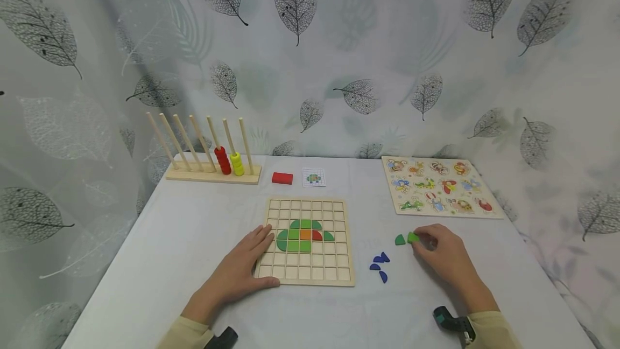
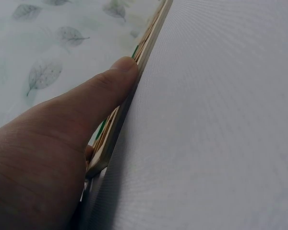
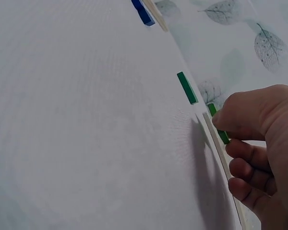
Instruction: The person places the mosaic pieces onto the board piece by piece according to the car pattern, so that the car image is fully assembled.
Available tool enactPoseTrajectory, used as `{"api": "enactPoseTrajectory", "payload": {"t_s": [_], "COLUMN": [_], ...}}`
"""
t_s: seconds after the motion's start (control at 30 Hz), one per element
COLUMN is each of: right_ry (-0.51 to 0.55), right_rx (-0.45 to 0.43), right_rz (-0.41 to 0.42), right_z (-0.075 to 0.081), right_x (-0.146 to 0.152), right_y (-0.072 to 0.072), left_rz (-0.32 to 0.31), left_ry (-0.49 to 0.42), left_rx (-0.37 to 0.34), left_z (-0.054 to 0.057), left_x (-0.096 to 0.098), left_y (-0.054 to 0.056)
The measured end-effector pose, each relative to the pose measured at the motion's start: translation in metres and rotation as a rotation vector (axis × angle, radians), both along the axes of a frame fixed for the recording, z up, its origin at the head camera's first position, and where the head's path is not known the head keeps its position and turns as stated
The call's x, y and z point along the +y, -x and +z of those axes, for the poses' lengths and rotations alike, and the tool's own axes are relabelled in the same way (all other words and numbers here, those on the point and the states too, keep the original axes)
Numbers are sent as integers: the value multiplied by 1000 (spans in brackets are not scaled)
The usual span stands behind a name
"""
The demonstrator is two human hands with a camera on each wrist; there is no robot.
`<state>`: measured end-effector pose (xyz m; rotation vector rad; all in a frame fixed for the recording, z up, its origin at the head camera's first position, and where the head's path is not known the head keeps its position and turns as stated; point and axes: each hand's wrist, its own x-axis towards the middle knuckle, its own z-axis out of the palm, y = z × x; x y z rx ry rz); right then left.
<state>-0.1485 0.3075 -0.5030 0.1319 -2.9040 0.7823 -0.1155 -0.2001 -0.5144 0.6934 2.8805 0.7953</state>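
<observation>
A wooden grid board [image 1: 329, 269] lies on the table with green, orange and red tiles in its middle cells. My left hand [image 1: 239, 265] rests at its lower left corner, fingers along the left edge and thumb at the near edge. In the left wrist view, the thumb [image 2: 103, 86] touches the board's rim [image 2: 116, 132]. Between thumb and fingertips, my right hand [image 1: 446, 255] pinches a green square tile [image 1: 413, 237], seen edge-on in the right wrist view. Just left of it lies a dark green quarter-round tile [image 1: 399, 239]. Several blue rounded tiles [image 1: 375, 266] lie between board and hand.
At the back left stands a wooden peg rack [image 1: 213, 175] with red and yellow rings. A red block [image 1: 282, 178] and a small pattern card [image 1: 314, 178] lie behind the board. An insect picture puzzle [image 1: 438, 187] lies at the back right.
</observation>
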Motion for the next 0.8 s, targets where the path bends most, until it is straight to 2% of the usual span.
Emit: {"api": "enactPoseTrajectory", "payload": {"t_s": [0.43,0.8], "right_ry": [-20,-21], "right_rx": [85,157], "right_rz": [51,105], "right_z": [19,24], "right_x": [-9,-13], "right_y": [-3,-3], "left_rz": [-3,2], "left_ry": [-1,0], "left_rx": [9,-3], "left_z": [1,1], "left_x": [0,0], "left_y": [0,0]}}
